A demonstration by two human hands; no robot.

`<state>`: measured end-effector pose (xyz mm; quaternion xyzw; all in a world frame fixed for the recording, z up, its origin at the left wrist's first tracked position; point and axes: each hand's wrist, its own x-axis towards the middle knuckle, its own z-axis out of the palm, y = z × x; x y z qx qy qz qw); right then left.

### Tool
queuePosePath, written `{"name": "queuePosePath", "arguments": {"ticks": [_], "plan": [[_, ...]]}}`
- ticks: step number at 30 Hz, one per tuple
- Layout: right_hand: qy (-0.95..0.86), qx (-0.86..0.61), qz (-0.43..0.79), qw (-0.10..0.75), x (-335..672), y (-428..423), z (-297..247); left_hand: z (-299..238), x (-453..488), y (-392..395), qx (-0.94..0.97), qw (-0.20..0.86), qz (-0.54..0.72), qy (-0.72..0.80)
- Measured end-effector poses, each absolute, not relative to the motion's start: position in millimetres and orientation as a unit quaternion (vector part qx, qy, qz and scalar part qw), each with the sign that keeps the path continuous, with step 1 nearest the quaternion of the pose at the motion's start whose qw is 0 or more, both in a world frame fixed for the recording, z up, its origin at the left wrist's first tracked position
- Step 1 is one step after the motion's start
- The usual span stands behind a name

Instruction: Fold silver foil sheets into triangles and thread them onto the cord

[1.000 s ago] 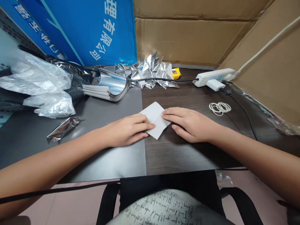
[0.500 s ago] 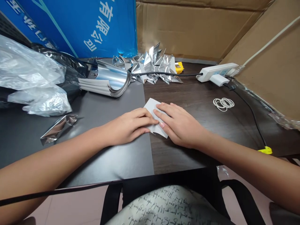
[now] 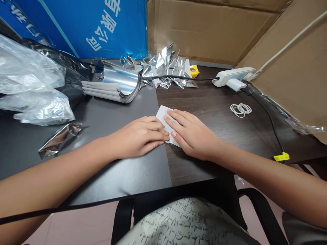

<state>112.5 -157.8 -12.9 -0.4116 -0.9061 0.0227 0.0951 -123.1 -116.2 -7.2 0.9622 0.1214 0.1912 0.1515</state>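
A small folded piece of white paper (image 3: 161, 112) lies on the table in front of me, across the seam between the grey and dark wood surfaces. My left hand (image 3: 146, 136) is closed at its left edge, its fingers together on the paper's lower part. Flat on the right side of the paper rests my right hand (image 3: 192, 134), its fingers stretched out and slightly apart. The hands cover much of the paper, and the left fingertips are close to the right thumb.
Curved silver-faced sheets (image 3: 102, 91) are stacked at back left, beside folded silver pieces (image 3: 166, 66) and a yellow tape measure (image 3: 194, 70). Plastic bags (image 3: 33, 78) and a silver packet (image 3: 60, 139) lie left. A power strip (image 3: 230, 75) and white rubber bands (image 3: 240, 110) lie right.
The paper's lower edge, bowed up before, now lies flatter under my hands. My left fingers have slid slightly down along it. The whole view has shifted slightly.
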Motion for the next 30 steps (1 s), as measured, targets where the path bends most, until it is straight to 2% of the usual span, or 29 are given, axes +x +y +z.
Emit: {"name": "queuePosePath", "arguments": {"ticks": [30], "plan": [[-0.897,-0.433,0.055,0.076,111.2,-160.9,-17.3,-4.3,-124.5,-114.9,0.980,0.103,0.113,0.127]]}}
